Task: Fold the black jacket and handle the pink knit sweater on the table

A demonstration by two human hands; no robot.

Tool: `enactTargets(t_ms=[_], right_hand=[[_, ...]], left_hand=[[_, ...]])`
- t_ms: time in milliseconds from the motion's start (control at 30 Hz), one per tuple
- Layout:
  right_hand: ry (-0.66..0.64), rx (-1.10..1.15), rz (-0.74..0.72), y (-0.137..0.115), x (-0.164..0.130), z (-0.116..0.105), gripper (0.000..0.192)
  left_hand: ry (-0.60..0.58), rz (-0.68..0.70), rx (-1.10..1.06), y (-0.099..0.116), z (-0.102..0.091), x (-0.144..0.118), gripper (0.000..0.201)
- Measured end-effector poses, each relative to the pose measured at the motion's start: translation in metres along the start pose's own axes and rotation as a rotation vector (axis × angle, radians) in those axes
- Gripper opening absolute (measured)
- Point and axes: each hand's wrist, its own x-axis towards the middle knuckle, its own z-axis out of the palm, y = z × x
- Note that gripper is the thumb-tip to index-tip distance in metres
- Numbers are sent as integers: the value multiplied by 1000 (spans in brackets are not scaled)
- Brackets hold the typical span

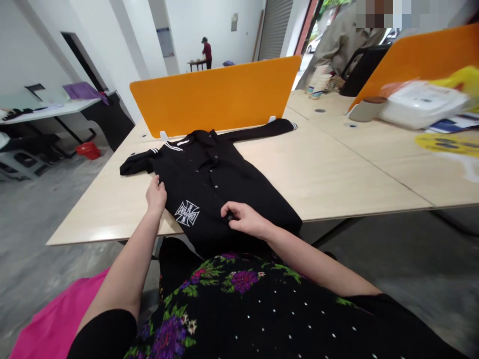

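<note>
A black button-front shirt [239, 179] lies spread on the pale wooden table, its collar away from me and its lower part over the front edge. White stripes mark its collar and cuffs, and a white cross emblem [187, 213] sits low on the front. My left hand [156, 195] is closed at the shirt's left side edge, fingers pinched on the cloth. Over the lower front, my right hand [245, 219] has thumb and finger curled together on the black fabric near the button line. One sleeve stretches to the right; the other is bent at the left.
An orange divider [220, 99] stands behind the shirt. At the right are a white plastic-wrapped package [422, 102], a yellow item [449, 143] and paper cups [320, 82]. A person [337, 42] stands beyond the table, another [207, 52] far back. A red bucket [88, 150] is on the floor.
</note>
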Motion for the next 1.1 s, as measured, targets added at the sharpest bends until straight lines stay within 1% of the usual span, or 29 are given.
enactTargets(t_ms=[67, 100, 167, 200, 267, 333, 367, 433, 500, 567, 633, 700, 733, 767, 800, 833, 867, 900, 933, 967, 1000, 1033, 1067, 1100], right_hand=[[-47, -87, 6, 0, -5, -4, 29], [-78, -144, -7, 1, -7, -3, 30], [-110, -220, -31, 2, -14, -1, 32], [-85, -240, -36, 3, -17, 0, 34], [31, -334, -34, 5, -24, -2, 35], [137, -527, -17, 10, -32, -8, 34], [158, -633, -14, 12, -35, -12, 33], [141, -796, -26, 16, -41, -16, 31], [120, -898, -60, 17, -44, -14, 25], [115, -978, -95, 16, -45, -7, 19], [111, -993, -119, 14, -45, 1, 20], [82, -894, -139, 12, -45, 6, 21], [47, -799, -148, 12, -45, 5, 19], [22, -688, -155, 12, -44, 1, 17], [33, -582, -160, 14, -42, -5, 15], [92, -504, -161, 17, -39, -14, 13], [203, -471, -147, 21, -35, -25, 12], [350, -486, -109, 27, -30, -37, 13], [492, -539, -39, 34, -24, -50, 17], [589, -609, 55, 41, -17, -62, 22], [624, -676, 159, 49, -9, -73, 27], [608, -724, 256, 55, -2, -81, 31], [563, -748, 330, 61, 6, -87, 33], [517, -754, 373, 65, 12, -90, 32]], left_hand=[[-40, 8, 266, -3, -5, -5, 29], [-63, -5, 340, -5, -7, -8, 28], [-94, -32, 386, -10, -11, -13, 28], [-97, -38, 388, -11, -14, -15, 28], [-110, -53, 401, -15, -19, -21, 30], [-156, -50, 400, -16, -23, -29, 34], [-181, -44, 379, -17, -24, -34, 35], [-192, -45, 237, -16, -24, -45, 34], [-152, -59, 45, -14, -20, -54, 30], [-107, -69, -159, -10, -16, -61, 29], [-75, -85, -369, -7, -14, -64, 32], [-31, -123, -521, -6, -16, -63, 34], [-10, -143, -527, -6, -18, -63, 34], [7, -160, -489, -6, -21, -62, 34], [17, -181, -447, -7, -24, -61, 33], [13, -209, -426, -8, -28, -61, 33], [-15, -248, -437, -9, -32, -62, 32], [-68, -302, -477, -9, -36, -65, 32], [-133, -364, -535, -9, -40, -69, 33], [-205, -422, -595, -8, -45, -74, 35], [-280, -458, -653, -8, -49, -81, 38], [-351, -458, -706, -7, -53, -89, 42], [-410, -420, -754, -6, -57, -97, 48], [-459, -354, -792, -5, -60, -105, 55]])
